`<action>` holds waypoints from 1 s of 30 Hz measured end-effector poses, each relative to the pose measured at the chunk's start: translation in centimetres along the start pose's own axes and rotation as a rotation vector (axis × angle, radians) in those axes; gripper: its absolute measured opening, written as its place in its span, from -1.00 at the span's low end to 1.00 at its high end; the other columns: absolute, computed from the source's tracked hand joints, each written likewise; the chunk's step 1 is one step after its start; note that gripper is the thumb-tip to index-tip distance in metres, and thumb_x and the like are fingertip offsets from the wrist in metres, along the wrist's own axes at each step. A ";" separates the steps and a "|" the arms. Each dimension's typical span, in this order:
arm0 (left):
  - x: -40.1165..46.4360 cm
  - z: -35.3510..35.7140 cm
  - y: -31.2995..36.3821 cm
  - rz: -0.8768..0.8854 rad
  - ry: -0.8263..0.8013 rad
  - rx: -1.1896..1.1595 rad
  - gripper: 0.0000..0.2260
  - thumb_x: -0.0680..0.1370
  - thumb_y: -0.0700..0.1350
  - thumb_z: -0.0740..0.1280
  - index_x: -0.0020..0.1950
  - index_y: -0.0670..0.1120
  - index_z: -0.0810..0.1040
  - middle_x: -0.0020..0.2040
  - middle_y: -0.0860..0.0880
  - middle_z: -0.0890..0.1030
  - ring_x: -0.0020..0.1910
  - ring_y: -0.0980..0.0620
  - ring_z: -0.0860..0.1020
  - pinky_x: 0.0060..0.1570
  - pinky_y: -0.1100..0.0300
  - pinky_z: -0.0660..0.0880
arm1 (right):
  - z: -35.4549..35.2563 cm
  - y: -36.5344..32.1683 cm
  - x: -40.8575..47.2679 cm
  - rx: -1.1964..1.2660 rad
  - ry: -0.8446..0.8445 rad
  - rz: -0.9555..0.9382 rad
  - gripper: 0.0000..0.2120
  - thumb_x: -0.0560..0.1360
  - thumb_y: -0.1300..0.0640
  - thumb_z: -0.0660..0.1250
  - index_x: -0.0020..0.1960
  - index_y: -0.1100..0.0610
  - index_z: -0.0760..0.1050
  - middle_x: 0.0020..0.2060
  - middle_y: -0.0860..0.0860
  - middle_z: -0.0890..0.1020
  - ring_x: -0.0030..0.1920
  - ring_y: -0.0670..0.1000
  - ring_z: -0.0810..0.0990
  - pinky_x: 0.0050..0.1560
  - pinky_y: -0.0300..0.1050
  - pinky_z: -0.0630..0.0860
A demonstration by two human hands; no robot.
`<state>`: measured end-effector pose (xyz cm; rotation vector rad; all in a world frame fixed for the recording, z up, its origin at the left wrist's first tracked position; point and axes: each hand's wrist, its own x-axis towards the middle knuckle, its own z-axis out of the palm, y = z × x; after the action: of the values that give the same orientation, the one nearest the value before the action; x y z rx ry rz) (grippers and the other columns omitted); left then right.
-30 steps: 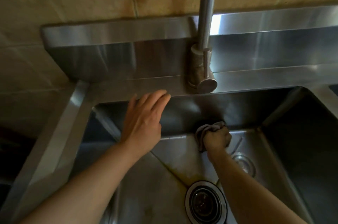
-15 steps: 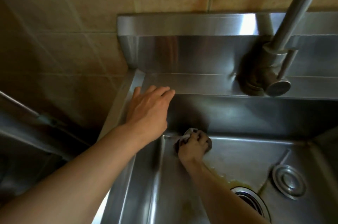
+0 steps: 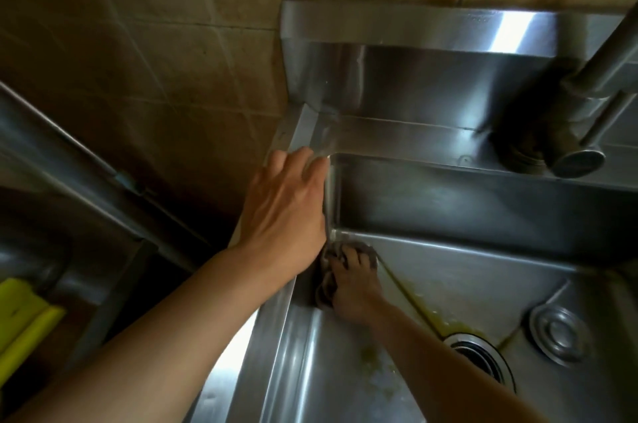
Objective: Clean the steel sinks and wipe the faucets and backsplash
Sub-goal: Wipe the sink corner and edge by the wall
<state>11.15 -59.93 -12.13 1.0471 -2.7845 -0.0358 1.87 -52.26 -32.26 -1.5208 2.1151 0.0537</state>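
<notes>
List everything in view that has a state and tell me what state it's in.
Left hand: flat on the sink's left rim, holding nothing.
Right hand: pressing a cloth into the basin's back-left corner.
Cloth: bunched up under the fingers.
Sink: dirty, yellowish streak running to the drain.
Drain: open, unplugged.
Stopper: out, lying on the basin floor.
Faucet: no water running.

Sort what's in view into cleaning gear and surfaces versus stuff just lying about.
Job: right hand pressing the cloth into the sink corner; left hand braced on its rim; faucet; backsplash; drain.
Lying about: yellow object; strainer plug.
</notes>
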 end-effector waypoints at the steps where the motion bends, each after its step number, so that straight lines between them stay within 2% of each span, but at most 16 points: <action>1: -0.7 -0.1 0.2 -0.043 -0.010 -0.001 -0.49 0.52 -0.08 0.28 0.45 -0.03 0.24 0.40 -0.01 0.29 0.31 -0.07 0.25 0.22 0.09 0.24 | 0.3 -0.1 -1.4 -0.013 -0.048 -0.030 -0.30 0.48 -0.26 0.04 0.54 0.00 0.04 0.52 0.10 0.00 0.50 0.18 -0.04 0.49 0.16 -0.10; 3: -1.8 -0.2 0.6 -0.105 -0.029 0.010 -0.53 0.53 -0.05 0.28 0.41 -0.04 0.27 0.38 -0.03 0.31 0.29 -0.08 0.27 0.19 0.07 0.24 | 1.5 -0.6 -4.5 -0.011 -0.120 -0.088 -0.28 0.43 -0.27 0.01 0.53 -0.02 0.08 0.52 0.08 -0.01 0.49 0.20 -0.02 0.48 0.21 -0.06; 4: -2.4 -0.3 0.8 -0.120 -0.040 0.018 -0.54 0.52 -0.06 0.30 0.40 -0.05 0.30 0.36 -0.04 0.33 0.28 -0.10 0.29 0.17 0.05 0.26 | 2.4 -0.9 -6.4 -0.038 -0.119 -0.131 -0.29 0.39 -0.26 0.00 0.49 -0.03 0.19 0.49 0.09 0.06 0.47 0.24 0.08 0.44 0.28 0.05; 5: -2.9 -0.3 1.0 -0.128 -0.052 0.028 -0.54 0.49 -0.09 0.33 0.37 -0.08 0.34 0.34 -0.07 0.37 0.25 -0.12 0.32 0.14 0.03 0.28 | 3.6 -1.3 -8.2 -0.077 -0.087 -0.171 -0.34 0.33 -0.24 0.06 0.39 -0.06 0.35 0.43 0.12 0.19 0.39 0.27 0.26 0.34 0.34 0.26; 6: -3.3 -0.2 1.1 -0.125 -0.054 0.041 -0.55 0.45 -0.11 0.38 0.32 -0.11 0.40 0.29 -0.09 0.42 0.20 -0.15 0.37 0.10 0.00 0.31 | 5.0 -1.6 -9.7 -0.069 -0.114 -0.184 -0.39 0.25 -0.26 0.11 0.25 -0.12 0.48 0.32 0.12 0.31 0.25 0.23 0.43 0.16 0.29 0.47; 7: -3.7 0.0 1.1 -0.116 -0.043 0.055 -0.56 0.39 -0.15 0.42 0.26 -0.14 0.47 0.23 -0.11 0.48 0.14 -0.17 0.42 0.04 -0.02 0.35 | 6.2 -1.9 -11.0 -0.065 -0.113 -0.194 -0.40 0.16 -0.30 0.14 0.14 -0.16 0.53 0.23 0.07 0.38 0.15 0.16 0.50 0.01 0.18 0.57; 9: -4.2 0.5 1.1 -0.102 -0.011 0.067 -0.59 0.31 -0.21 0.45 0.15 -0.17 0.54 0.13 -0.12 0.55 0.04 -0.19 0.48 -0.05 -0.02 0.39 | 7.6 -2.2 -12.6 -0.005 -0.097 -0.226 -0.38 0.11 -0.36 0.14 0.11 -0.20 0.52 0.20 0.01 0.41 0.13 0.08 0.45 -0.03 0.06 0.57; 11: -4.4 0.7 1.0 -0.086 0.015 0.072 -0.59 0.31 -0.22 0.43 0.16 -0.18 0.55 0.14 -0.11 0.55 0.03 -0.19 0.48 -0.06 -0.03 0.38 | 7.2 -1.5 -12.1 0.021 -0.018 -0.294 -0.37 0.11 -0.36 0.11 0.12 -0.19 0.48 0.20 0.00 0.45 0.12 0.06 0.48 -0.02 0.01 0.56; 14: -4.7 1.0 0.7 -0.080 0.031 0.073 -0.58 0.35 -0.21 0.35 0.22 -0.17 0.52 0.21 -0.11 0.53 0.08 -0.19 0.48 -0.01 -0.06 0.38 | 5.5 -0.1 -8.3 0.057 0.109 -0.300 -0.51 0.26 -0.22 0.14 0.13 -0.08 0.45 0.20 0.05 0.50 0.10 0.14 0.53 0.11 0.09 0.50; 16: -4.9 1.1 0.7 -0.075 0.022 0.071 -0.57 0.36 -0.21 0.32 0.24 -0.18 0.51 0.25 -0.11 0.51 0.12 -0.20 0.48 0.03 -0.08 0.39 | 4.1 0.4 -4.9 0.109 0.140 -0.227 -0.54 0.34 -0.13 0.14 0.17 0.00 0.47 0.28 0.10 0.48 0.21 0.22 0.49 0.25 0.14 0.39; 19: -6.2 0.9 1.1 -0.075 0.010 0.060 -0.55 0.35 -0.26 0.37 0.25 -0.19 0.51 0.28 -0.13 0.50 0.15 -0.20 0.47 0.08 -0.10 0.39 | 1.8 1.0 -0.8 0.057 0.123 -0.136 -0.44 0.47 -0.06 0.20 0.43 0.05 0.28 0.49 0.08 0.21 0.47 0.16 0.16 0.48 0.04 0.04; 22: -7.9 0.4 1.8 -0.114 0.034 0.079 -0.62 0.40 -0.23 0.29 0.23 -0.17 0.52 0.23 -0.11 0.51 0.12 -0.18 0.46 0.04 -0.05 0.36 | 0.6 1.0 -0.2 0.065 0.072 -0.115 -0.34 0.50 -0.07 0.25 0.52 0.07 0.12 0.53 0.07 0.05 0.52 0.11 -0.01 0.50 -0.02 -0.08; 24: -8.8 0.2 2.1 -0.140 0.032 0.085 -0.61 0.38 -0.25 0.35 0.22 -0.17 0.53 0.19 -0.12 0.53 0.09 -0.20 0.46 0.00 -0.04 0.36 | 1.2 0.3 -2.5 0.053 -0.016 -0.129 -0.33 0.51 -0.10 0.24 0.53 0.04 0.09 0.54 0.06 0.01 0.51 0.13 -0.02 0.49 0.01 -0.06; 26: -9.3 0.2 2.3 -0.173 0.001 0.104 -0.55 0.35 -0.25 0.41 0.25 -0.17 0.52 0.20 -0.13 0.52 0.08 -0.21 0.47 -0.01 -0.04 0.37 | 3.4 -0.3 -5.9 0.029 -0.049 -0.207 -0.40 0.49 -0.12 0.23 0.48 -0.01 0.22 0.52 0.06 0.11 0.46 0.17 0.07 0.45 0.12 0.08; 28: -9.6 0.1 2.9 -0.198 -0.048 0.133 -0.48 0.34 -0.23 0.43 0.30 -0.17 0.48 0.26 -0.13 0.49 0.11 -0.20 0.45 0.01 -0.04 0.37 | 5.7 -0.6 -9.6 -0.009 -0.009 -0.355 -0.51 0.38 -0.13 0.16 0.28 -0.08 0.48 0.39 0.08 0.35 0.30 0.18 0.24 0.23 0.29 0.40; 30: -9.8 0.1 3.3 -0.215 -0.076 0.147 -0.45 0.35 -0.21 0.43 0.34 -0.17 0.44 0.31 -0.14 0.46 0.16 -0.19 0.43 0.04 -0.05 0.35 | 7.5 -1.0 -13.4 -0.052 -0.081 -0.479 -0.56 0.31 -0.15 0.11 0.10 -0.20 0.57 0.26 0.01 0.46 0.20 0.14 0.33 0.03 0.24 0.56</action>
<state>16.26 -50.99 -13.40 1.4053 -2.7628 0.1070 8.78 -38.52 -32.62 -1.9797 1.6501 -0.0027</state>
